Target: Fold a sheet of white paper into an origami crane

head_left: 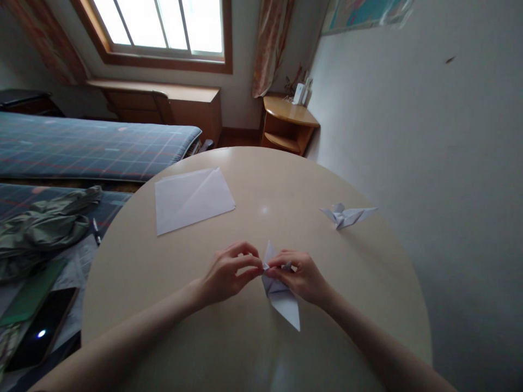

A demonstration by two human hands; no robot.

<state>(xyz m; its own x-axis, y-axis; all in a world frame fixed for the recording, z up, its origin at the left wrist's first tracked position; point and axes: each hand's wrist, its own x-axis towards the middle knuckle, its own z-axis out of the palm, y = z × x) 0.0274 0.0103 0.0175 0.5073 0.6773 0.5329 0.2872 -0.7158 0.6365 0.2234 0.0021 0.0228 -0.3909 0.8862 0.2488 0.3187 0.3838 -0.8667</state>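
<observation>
A white origami crane (pixel 285 306), with pointed folded flaps, is between my two hands over the round table. My left hand (pixel 235 270) pinches a small tip of the paper between thumb and forefinger. From the other side, my right hand (pixel 300 275) grips the crane's body close to that same tip. My fingers hide part of the folds. One pointed flap sticks up beyond my fingers and another points toward me. Farther off to the right, a second folded paper crane (pixel 347 216) rests on the table.
White paper sheets (pixel 192 201) lie at the back left of the round table (pixel 269 174). To the left are a plaid mattress (pixel 93 147), a crumpled green cloth (pixel 44 228), a pen (pixel 96 231) and a phone (pixel 44 326). A wall (pixel 457 163) borders the right side.
</observation>
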